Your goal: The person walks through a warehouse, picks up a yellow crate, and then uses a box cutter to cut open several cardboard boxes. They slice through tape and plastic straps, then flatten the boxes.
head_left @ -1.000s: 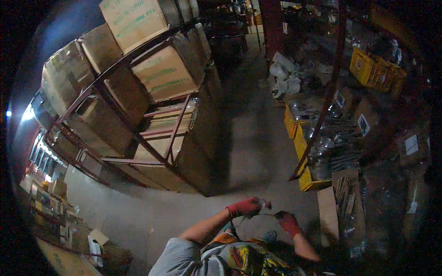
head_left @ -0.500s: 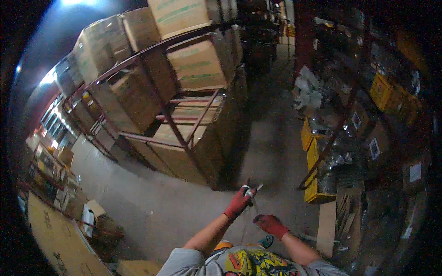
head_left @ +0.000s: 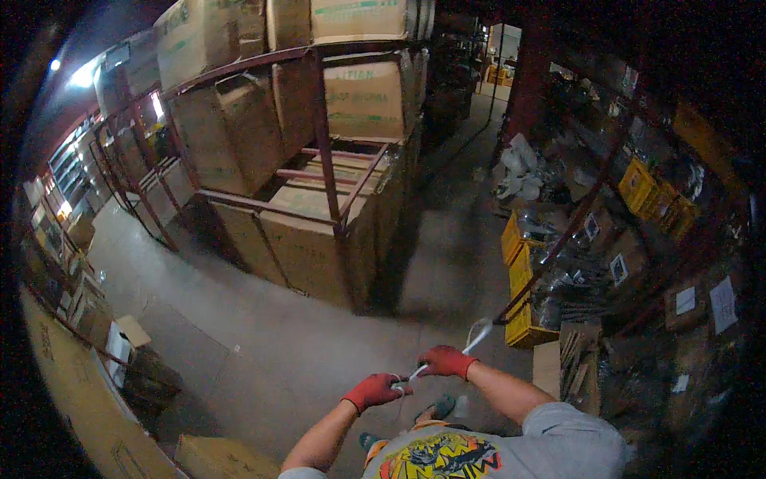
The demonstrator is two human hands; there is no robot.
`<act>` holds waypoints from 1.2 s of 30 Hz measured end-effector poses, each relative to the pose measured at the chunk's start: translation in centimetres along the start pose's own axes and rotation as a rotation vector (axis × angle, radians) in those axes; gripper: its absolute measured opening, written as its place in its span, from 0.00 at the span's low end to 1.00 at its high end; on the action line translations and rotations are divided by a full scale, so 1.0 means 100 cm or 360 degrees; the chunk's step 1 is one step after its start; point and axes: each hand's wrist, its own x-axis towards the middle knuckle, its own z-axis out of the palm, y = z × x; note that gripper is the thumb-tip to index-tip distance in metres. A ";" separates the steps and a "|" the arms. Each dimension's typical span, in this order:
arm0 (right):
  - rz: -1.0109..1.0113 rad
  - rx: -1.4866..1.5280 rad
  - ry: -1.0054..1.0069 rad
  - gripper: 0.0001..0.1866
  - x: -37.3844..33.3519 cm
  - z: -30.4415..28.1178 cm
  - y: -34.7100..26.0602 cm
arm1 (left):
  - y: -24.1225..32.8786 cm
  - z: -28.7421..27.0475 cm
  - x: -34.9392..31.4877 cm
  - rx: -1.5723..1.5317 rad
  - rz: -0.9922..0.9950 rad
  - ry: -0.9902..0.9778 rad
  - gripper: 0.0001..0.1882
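My left hand [head_left: 372, 391], in a red glove with darker fingers, is closed around a thin white strap or cord [head_left: 479, 337]. Slightly farther and to the right, my right hand [head_left: 448, 362], in a matching glove, grips the same strap. A short pale stretch of it runs between the two hands. Past my right hand its end sticks out up and to the right in a loop. Both hands are held in front of my body above the floor. Whether it is a flat band or a round cord is too blurred to tell.
A dark red metal rack [head_left: 325, 152] with big cardboard cartons [head_left: 363, 100] stands ahead to the left. Yellow crates [head_left: 523, 271] line the right side, beside flattened cardboard [head_left: 547, 367]. White plastic bags [head_left: 520, 169] lie farther along the aisle. More cartons [head_left: 72, 383] stand at the left.
My right hand has moved up and my left hand down and to the left. The strap's loop now shows beyond my right hand. My view has turned a little.
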 end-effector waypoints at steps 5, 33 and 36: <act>-0.0154 0.0256 0.0001 0.25 -0.013 0.000 -0.077 | -0.035 0.043 -0.047 0.0428 -0.0232 0.0462 0.31; -0.0333 0.0194 0.0392 0.21 -0.157 -0.051 0.047 | 0.161 0.077 0.009 0.0701 -0.0291 0.0267 0.30; -0.0260 0.0273 0.0505 0.23 -0.173 -0.052 0.047 | 0.151 0.056 0.001 -0.0420 -0.0272 0.0708 0.30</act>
